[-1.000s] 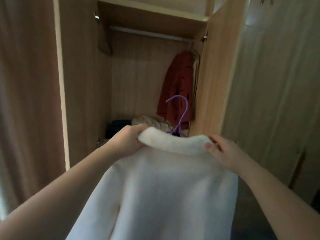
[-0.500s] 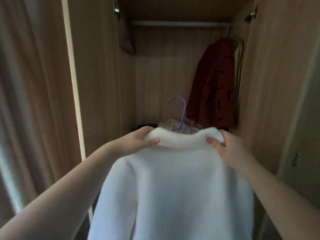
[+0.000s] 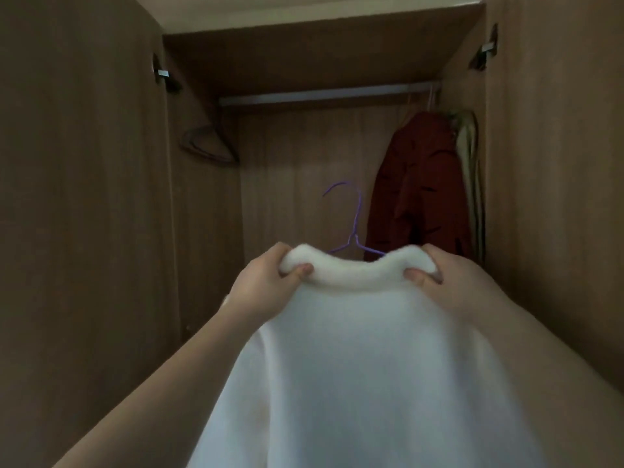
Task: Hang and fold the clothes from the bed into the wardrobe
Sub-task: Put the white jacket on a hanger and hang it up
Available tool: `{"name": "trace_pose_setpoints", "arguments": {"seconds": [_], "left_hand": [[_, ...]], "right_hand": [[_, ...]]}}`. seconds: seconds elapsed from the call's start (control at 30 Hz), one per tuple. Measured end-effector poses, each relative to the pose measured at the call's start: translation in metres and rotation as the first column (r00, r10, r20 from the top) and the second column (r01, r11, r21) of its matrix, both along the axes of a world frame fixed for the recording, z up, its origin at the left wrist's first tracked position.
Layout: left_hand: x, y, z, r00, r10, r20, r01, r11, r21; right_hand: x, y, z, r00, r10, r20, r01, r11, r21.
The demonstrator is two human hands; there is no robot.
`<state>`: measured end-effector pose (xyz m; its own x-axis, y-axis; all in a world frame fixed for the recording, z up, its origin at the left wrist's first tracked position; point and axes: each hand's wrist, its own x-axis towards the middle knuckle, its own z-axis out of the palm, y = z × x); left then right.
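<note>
A white fleece sweater (image 3: 364, 359) hangs on a purple wire hanger (image 3: 353, 224), whose hook stands up above the collar. My left hand (image 3: 266, 285) grips the collar's left end and my right hand (image 3: 449, 282) grips its right end, thumbs on the near side. I hold the sweater up in front of the open wardrobe, well below the metal rail (image 3: 324, 95). The hanger's shoulders are hidden inside the sweater.
A dark red jacket (image 3: 418, 187) and a pale garment (image 3: 471, 170) hang at the rail's right end. An empty dark hanger (image 3: 209, 145) hangs at the left end. The wardrobe doors (image 3: 77, 197) stand open on both sides, with a shelf (image 3: 317, 52) above the rail.
I have moved closer to the wardrobe and the view has tilted up. The rail now sits lower in view and the sweater on its hanger is raised towards it. Both hands keep their grip.
</note>
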<state>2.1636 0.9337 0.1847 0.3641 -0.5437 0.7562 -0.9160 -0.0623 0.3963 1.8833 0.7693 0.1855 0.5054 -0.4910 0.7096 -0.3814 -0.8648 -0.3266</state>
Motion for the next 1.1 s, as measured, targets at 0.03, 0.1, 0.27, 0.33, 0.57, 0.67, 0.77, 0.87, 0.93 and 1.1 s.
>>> {"name": "trace_pose_setpoints", "arguments": {"seconds": [0.03,0.1,0.27,0.33,0.57,0.67,0.77,0.87,0.93,1.1], "left_hand": [[0.006,-0.014,0.004,1.0,0.011,-0.001,-0.011,1.0,-0.012],[0.021,-0.04,0.014,1.0,0.026,0.006,-0.026,0.999,-0.019],[0.06,-0.108,0.054,0.998,0.05,0.044,-0.045,0.993,-0.109],[0.075,-0.139,0.071,0.991,0.105,0.081,-0.087,0.975,-0.207],[0.123,-0.263,0.119,0.962,0.15,0.228,-0.062,0.933,-0.353],[0.134,-0.319,0.132,0.922,0.112,0.37,0.012,0.948,-0.318],[0.137,-0.376,0.145,0.905,0.052,0.423,0.081,0.953,-0.293],[0.124,-0.425,0.159,0.885,-0.008,0.466,0.181,0.927,-0.327],[0.109,-0.451,0.17,0.857,-0.073,0.51,0.275,0.902,-0.333],[0.079,-0.502,0.219,0.851,-0.198,0.486,0.374,0.879,-0.296]], "right_hand": [[0.009,-0.016,0.006,1.0,-0.022,-0.019,0.022,1.0,-0.012],[0.029,-0.044,0.017,0.994,-0.11,-0.01,0.109,0.991,-0.079],[0.072,-0.102,0.055,0.954,-0.263,0.146,0.296,0.902,-0.314],[0.088,-0.123,0.079,0.936,-0.296,0.192,0.347,0.867,-0.358],[0.14,-0.185,0.156,0.869,-0.431,0.243,0.495,0.76,-0.423],[0.159,-0.218,0.181,0.841,-0.492,0.225,0.541,0.758,-0.364],[0.166,-0.248,0.199,0.796,-0.563,0.222,0.604,0.713,-0.356],[0.163,-0.27,0.224,0.74,-0.619,0.263,0.668,0.633,-0.391],[0.163,-0.278,0.25,0.712,-0.636,0.297,0.696,0.581,-0.423],[0.158,-0.291,0.31,0.643,-0.693,0.326,0.739,0.449,-0.502]]}}
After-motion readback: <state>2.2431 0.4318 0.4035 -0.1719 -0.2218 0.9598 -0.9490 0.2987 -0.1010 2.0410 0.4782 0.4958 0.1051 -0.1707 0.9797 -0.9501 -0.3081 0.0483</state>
